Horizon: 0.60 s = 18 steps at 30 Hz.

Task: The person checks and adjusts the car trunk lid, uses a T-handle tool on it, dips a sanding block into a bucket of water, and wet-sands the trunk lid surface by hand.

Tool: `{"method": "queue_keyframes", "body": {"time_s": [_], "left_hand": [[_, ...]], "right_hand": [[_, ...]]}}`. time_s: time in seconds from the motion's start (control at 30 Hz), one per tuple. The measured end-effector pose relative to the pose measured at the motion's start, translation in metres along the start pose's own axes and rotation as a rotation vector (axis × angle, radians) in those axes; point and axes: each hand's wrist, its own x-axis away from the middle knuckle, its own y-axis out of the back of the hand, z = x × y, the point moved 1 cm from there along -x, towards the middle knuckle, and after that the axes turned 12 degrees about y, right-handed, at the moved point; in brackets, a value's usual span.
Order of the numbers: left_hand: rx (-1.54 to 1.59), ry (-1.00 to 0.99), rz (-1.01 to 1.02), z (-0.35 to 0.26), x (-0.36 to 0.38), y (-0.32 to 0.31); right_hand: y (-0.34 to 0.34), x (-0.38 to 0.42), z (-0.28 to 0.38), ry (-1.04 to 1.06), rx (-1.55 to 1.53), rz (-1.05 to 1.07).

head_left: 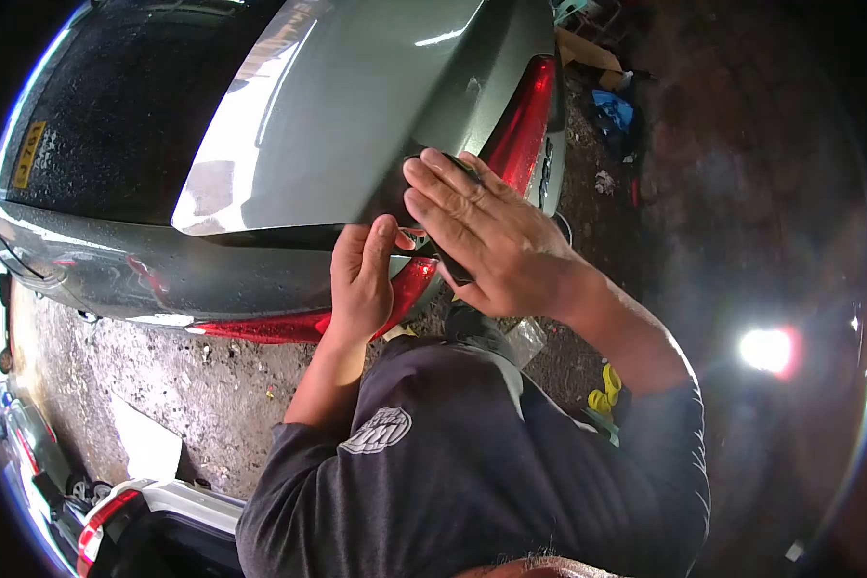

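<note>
Grey car [356,116], right hand [496,236] around one black pad [453,267], left hand [363,279] curled, grip unclear

Grey trunk lid [356,125]: painted metal, v. glossy & smooth, w/ bright refl. Blk pad [455,270]: matt, mat'l n/c. Upper taillight [522,130] & lower taillight [279,328]: red plastic, glossy, smooth. Rear glass [116,125]: dk, glossy, w/ droplets. Shirt [462,443]: dk cloth, matt. Ground [222,385]: rough, gritty. Box [588,53]: brn cardboard, matt
</note>
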Motion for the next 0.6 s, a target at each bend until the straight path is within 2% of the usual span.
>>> {"method": "queue_keyframes", "body": {"time_s": [0.1, 0.13, 0.23, 0.37, 0.4, 0.5, 0.53, 0.6], "left_hand": [[-0.039, -0.029, 0.031, -0.003, -0.001, -0.002], [-0.047, -0.020, 0.037, -0.004, 0.000, -0.001], [-0.061, -0.009, 0.017, -0.005, 0.000, 0.002], [-0.023, -0.009, 0.029, -0.008, 0.001, -0.001], [-0.016, -0.009, 0.037, -0.009, -0.001, -0.001], [-0.022, 0.015, 0.023, -0.012, 0.001, -0.002], [-0.031, 0.034, 0.015, -0.012, 0.001, -0.002], [0.046, 0.024, 0.048, -0.008, -0.001, -0.001]], "right_hand": [[0.015, 0.000, -0.031, 0.013, 0.190, 0.046], [0.017, -0.002, -0.044, -0.037, 0.241, -0.026], [0.009, -0.008, -0.020, -0.035, 0.067, -0.085], [0.020, -0.009, -0.026, 0.081, 0.042, 0.045], [0.024, -0.007, -0.036, 0.067, 0.128, 0.018], [0.017, -0.013, -0.021, 0.026, 0.121, -0.060], [0.009, -0.013, -0.010, 0.110, 0.105, -0.028], [0.020, -0.011, -0.022, 0.125, 0.074, 0.002]]}}
